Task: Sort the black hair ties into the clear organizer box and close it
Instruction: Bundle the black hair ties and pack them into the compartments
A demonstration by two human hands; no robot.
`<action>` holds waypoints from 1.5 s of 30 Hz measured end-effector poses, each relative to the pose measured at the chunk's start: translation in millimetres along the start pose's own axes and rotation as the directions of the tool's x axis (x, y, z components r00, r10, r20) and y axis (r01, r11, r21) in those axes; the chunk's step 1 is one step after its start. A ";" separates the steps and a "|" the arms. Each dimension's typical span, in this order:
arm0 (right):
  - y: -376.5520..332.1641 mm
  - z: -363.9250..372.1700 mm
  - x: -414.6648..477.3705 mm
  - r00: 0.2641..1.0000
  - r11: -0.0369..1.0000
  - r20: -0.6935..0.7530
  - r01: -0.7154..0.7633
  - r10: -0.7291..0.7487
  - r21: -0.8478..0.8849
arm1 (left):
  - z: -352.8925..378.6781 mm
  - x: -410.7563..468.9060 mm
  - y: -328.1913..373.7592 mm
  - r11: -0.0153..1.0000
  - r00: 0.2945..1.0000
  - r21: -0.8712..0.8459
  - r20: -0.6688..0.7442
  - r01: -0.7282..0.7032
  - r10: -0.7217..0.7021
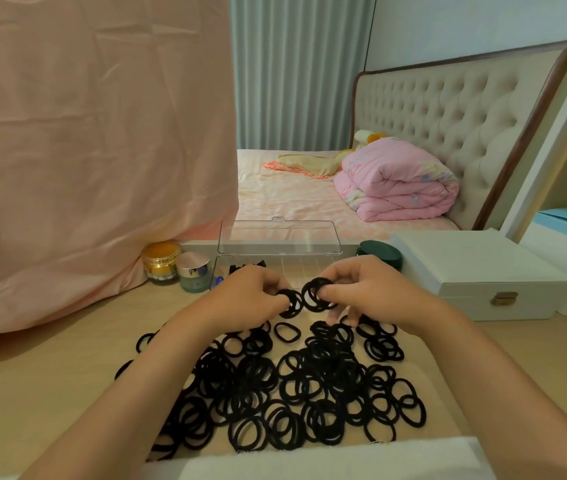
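Head: left hand (251, 294), right hand (370, 289) pinch ties (318, 281); one box (280, 237) open.

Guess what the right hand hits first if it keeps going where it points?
Probably the hair ties pinched in the left hand, just across from the bunch the right hand holds, though depth is unclear.

Black ties (309, 386) are spread in a loose overlapping pile on the desk (67, 358); small elastic loops, mostly laid flat. One bunch (291, 303) is pinched in the left hand (247, 296) and a second bunch (315, 294) in the right hand (368, 289), both held over the far edge of the pile, just beside each other. The clear box (221, 271) is set behind the pile, partly hidden by the hands, with its lid (279, 237) stood open upright at the back. A few ties are seen in its left part
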State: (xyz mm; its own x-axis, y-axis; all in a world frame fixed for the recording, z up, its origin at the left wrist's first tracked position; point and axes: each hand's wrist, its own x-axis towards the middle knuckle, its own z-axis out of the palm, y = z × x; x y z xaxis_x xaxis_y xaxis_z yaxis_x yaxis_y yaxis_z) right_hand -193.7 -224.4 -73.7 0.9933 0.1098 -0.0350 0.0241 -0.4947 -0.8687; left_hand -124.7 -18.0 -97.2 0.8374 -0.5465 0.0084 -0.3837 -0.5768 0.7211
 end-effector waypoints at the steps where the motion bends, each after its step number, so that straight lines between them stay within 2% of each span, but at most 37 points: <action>1: -1.0 -1.2 -0.8 1.000 0.998 0.014 -0.001 0.000 0.060 | 0.9 0.3 0.3 1.000 1.000 -0.026 0.002 0.011 -0.011; 5: -7.1 -1.4 -3.1 0.994 0.974 0.104 -0.014 -0.010 0.226 | 3.2 3.4 -1.5 0.991 0.999 -0.124 0.007 0.047 -0.046; 10: -12.7 9.1 -3.9 0.990 0.975 0.139 -0.003 -0.029 0.224 | 5.7 2.4 -1.3 0.973 0.996 -0.220 0.064 0.076 -0.063; 13: -15.0 16.9 -4.1 0.997 0.989 0.071 -0.014 0.003 0.144 | 4.4 0.4 0.3 0.931 0.990 -0.349 0.128 0.108 -0.067; 18: -11.2 25.3 1.4 0.988 0.995 -0.129 -0.072 0.081 0.073 | -0.3 -0.9 -2.1 0.818 0.972 -0.544 0.224 0.187 -0.073; 21: -7.9 29.0 4.6 0.982 0.997 -0.171 -0.081 0.083 0.018 | -2.7 -3.2 0.1 0.757 0.963 -0.624 0.267 0.194 -0.026; 26: -3.0 32.5 7.2 0.987 0.997 -0.141 -0.068 0.071 0.022 | -1.3 -5.0 -0.2 0.894 0.982 -0.433 0.187 0.114 -0.035; 31: -2.5 15.0 -0.2 0.995 0.996 0.074 -0.067 0.062 0.062 | -5.1 -3.4 -5.3 0.910 0.980 -0.390 0.185 0.139 -0.070; 32: -2.6 10.6 -1.5 0.994 0.998 0.085 -0.068 0.068 -0.001 | -5.8 -2.6 -5.8 0.917 0.982 -0.373 0.168 0.142 -0.083; 34: -1.5 2.7 -2.2 0.996 0.961 0.039 -0.064 0.077 -0.270 | -7.7 -1.4 -6.2 0.938 0.986 -0.318 0.134 0.141 -0.103; 36: 1.0 -1.0 -1.5 0.996 0.840 -0.028 -0.087 0.085 -0.536 | -9.7 -1.0 -6.3 0.957 0.987 -0.255 0.111 0.140 -0.115; 37: 1.7 0.2 -1.6 0.994 0.784 -0.038 -0.106 0.106 -0.611 | -10.5 -0.7 -6.9 0.963 0.987 -0.229 0.105 0.142 -0.121; 41: 4.3 17.8 -0.1 0.950 0.664 0.050 -0.177 0.308 -0.727 | -9.9 0.6 -8.8 0.978 0.981 -0.130 0.126 0.165 -0.149; 43: 3.1 28.8 1.1 0.944 0.640 0.067 -0.166 0.322 -0.751 | -8.6 0.5 -8.5 0.981 0.977 -0.088 0.138 0.174 -0.161; 45: 2.3 38.4 2.6 0.959 0.603 0.064 -0.121 0.277 -0.789 | -7.7 0.1 -7.8 0.982 0.976 -0.062 0.139 0.177 -0.167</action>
State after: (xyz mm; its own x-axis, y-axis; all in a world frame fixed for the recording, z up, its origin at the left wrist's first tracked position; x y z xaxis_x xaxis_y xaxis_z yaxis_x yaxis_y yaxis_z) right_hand -195.3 -192.1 -94.8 0.9517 0.0236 -0.3061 -0.0172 -0.9914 -0.1297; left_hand -118.6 -8.9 -97.6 0.8272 -0.5218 -0.2087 -0.2045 -0.6254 0.7530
